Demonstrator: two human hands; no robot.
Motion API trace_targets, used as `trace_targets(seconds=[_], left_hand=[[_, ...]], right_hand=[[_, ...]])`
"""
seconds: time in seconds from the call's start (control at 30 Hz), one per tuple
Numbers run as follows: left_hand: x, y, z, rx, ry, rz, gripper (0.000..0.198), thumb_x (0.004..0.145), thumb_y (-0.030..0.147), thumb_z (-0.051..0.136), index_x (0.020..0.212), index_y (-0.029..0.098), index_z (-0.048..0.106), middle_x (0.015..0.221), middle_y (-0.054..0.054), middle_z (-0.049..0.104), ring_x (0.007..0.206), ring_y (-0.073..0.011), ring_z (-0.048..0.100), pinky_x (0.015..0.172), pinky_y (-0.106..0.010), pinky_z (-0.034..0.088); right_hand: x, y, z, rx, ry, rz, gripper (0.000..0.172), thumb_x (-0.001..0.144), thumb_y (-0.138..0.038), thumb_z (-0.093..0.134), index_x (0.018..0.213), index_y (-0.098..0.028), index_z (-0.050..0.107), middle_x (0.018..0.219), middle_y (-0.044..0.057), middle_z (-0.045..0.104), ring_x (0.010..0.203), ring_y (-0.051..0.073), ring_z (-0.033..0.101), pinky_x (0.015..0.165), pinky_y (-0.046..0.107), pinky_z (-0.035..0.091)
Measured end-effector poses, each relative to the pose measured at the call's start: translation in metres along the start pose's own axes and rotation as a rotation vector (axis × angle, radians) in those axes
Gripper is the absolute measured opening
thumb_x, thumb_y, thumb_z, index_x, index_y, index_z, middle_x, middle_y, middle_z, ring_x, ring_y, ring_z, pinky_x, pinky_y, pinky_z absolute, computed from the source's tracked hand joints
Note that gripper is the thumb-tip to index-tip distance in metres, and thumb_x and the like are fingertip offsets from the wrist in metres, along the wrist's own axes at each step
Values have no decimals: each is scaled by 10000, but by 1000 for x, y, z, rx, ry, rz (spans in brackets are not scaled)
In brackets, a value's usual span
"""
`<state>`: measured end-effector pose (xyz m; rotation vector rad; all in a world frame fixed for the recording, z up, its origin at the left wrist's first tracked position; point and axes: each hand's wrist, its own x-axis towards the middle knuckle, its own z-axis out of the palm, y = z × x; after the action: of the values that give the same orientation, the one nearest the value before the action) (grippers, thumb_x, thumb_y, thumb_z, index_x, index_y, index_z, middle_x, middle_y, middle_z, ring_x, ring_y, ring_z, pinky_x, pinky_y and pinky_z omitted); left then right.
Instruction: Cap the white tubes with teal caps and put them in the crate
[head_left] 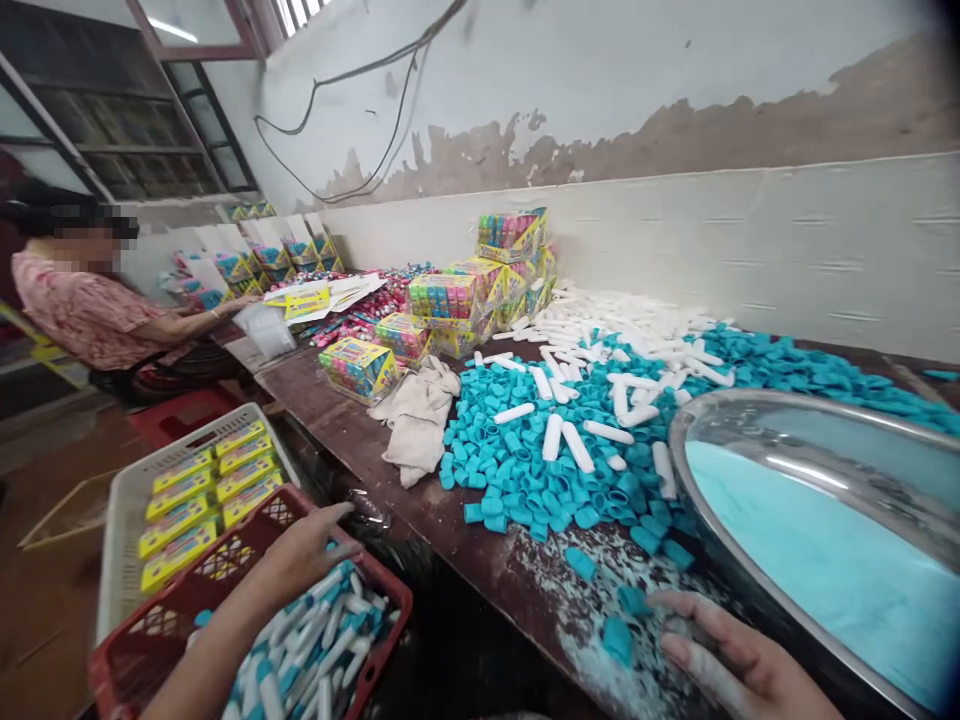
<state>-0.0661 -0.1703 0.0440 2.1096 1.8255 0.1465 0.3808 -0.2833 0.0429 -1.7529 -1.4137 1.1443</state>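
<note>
My left hand [311, 548] reaches over a red plastic basket [401, 600], fingers stretched out and apart just above the pile inside. That pile is white tubes with blue caps [319, 640]. A bit of blue shows at the fingertips, and I cannot tell whether it is touched. At the table's front edge, my right hand [724, 645] has its thumb and fingers apart. Its index fingertip is at or against a loose blue cap [634, 600]; another blue cap [617, 640] lies just left of it. Whitish powder coats the fingers.
A steel basin [694, 430] of pale blue powder stands at right. Blue caps [517, 480] and white tubes [637, 320] are heaped behind. Nearby are a cloth [420, 420], packed boxes [442, 300] and a white crate [112, 560] of yellow boxes. A co-worker [82, 300] sits far left.
</note>
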Motion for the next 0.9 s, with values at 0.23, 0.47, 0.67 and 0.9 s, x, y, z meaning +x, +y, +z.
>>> trace_targets(seconds=[0.23,0.47,0.67,0.9], left_hand=[[96,189,19,-139,125,354,264,823,331,456,992,169,579,954,-41,637,869,-149,577,771,-225,423],[148,263,54,-38,114,310,213,776,270,509,827,85,604,940,-154,591,912,-256,552,775,-325,403],[108,251,33,-65,43,401,206,818,291,454,807,137,590,777,-40,598,731,-161,545,639,-229,362],[14,266,38,-415,-299,687,291,818,337,426,651,144,564,610,18,555,600,-115,495,535,-187,354]], right_hand=[[-5,-18,16,-182,123,-170,331,741,-445,540,942,-221,677,958,40,690,893,225,631,763,236,504],[-15,-8,15,-192,158,-166,302,782,-441,508,951,-248,667,940,27,689,871,228,636,728,234,512],[-8,-18,11,-441,285,-431,275,856,-318,439,1047,-224,612,1042,76,652,947,228,610,769,278,515],[-18,-40,20,-973,487,-885,490,787,-56,370,1277,-53,386,1169,181,560,1102,273,493,924,441,407]])
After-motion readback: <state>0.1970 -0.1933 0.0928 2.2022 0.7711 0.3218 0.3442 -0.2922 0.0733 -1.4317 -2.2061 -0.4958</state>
